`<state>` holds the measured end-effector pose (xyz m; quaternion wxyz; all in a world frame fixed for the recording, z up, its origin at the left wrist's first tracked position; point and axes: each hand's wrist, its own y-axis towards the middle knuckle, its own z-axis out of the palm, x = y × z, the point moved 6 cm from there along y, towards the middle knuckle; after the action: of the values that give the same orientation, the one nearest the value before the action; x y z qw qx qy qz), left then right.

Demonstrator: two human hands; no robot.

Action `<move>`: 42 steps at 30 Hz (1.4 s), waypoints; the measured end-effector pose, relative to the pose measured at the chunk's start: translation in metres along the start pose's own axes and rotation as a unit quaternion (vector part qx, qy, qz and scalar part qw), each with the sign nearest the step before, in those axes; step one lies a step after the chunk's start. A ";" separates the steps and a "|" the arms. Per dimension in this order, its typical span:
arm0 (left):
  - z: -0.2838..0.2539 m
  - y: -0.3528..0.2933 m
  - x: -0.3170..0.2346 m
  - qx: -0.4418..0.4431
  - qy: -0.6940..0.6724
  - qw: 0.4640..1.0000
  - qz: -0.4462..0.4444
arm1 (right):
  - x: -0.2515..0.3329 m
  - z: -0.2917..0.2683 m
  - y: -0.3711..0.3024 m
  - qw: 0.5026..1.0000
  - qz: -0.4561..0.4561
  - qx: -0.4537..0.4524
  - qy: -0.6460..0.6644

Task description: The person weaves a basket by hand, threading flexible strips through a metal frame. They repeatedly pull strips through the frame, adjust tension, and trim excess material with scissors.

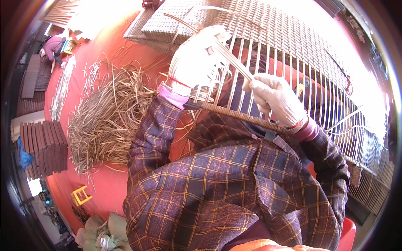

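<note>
Weaving partly complete. Far section of frame [293,79] covered with woven mat; near section bare bars only. Left hand [197,62] and right hand [274,98], gloved, closed on cane strip [232,62] across bars. Loose strip pile [109,117] alongside.

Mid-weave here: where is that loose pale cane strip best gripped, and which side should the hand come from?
Grip the cane strip on its free stretch just left of the right hand, probably coming from the near side of the ribbed frame. There it lies clear across the ribs, running slantwise up toward the left hand; farther up, that glove covers it, and beyond the frame only loose ends stick out.
</note>
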<state>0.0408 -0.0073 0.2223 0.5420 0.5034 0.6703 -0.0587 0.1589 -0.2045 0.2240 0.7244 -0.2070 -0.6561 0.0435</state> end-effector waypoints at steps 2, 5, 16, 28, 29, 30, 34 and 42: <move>-0.014 0.003 0.013 -0.032 0.096 0.994 0.032 | 0.001 0.002 -0.001 0.998 0.018 0.024 -0.056; -0.038 0.006 0.035 -0.092 0.224 0.968 0.072 | 0.002 -0.003 -0.002 0.996 0.035 0.018 -0.075; -0.050 0.011 0.066 -0.009 0.681 0.697 0.224 | -0.008 -0.022 -0.013 0.988 0.065 0.014 -0.139; -0.092 0.016 0.130 -0.115 0.500 0.843 0.163 | -0.020 -0.076 -0.066 0.971 0.136 -0.005 -0.197; -0.094 0.017 0.140 -0.125 0.484 0.853 0.149 | -0.022 -0.087 -0.073 0.964 0.147 -0.023 -0.218; -0.096 0.019 0.150 -0.136 0.468 0.863 0.135 | -0.024 -0.095 -0.078 0.963 0.144 -0.035 -0.225; -0.088 0.025 0.171 -0.102 0.563 0.801 0.179 | -0.037 -0.129 -0.100 0.950 0.157 -0.083 -0.257; -0.088 0.034 0.199 -0.096 0.666 0.727 0.137 | -0.053 -0.171 -0.142 0.928 0.196 -0.133 -0.289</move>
<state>0.0255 0.1855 0.1178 0.0041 0.4453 0.7848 0.4311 0.2880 -0.3930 0.2163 0.4466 -0.4042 -0.7830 0.1551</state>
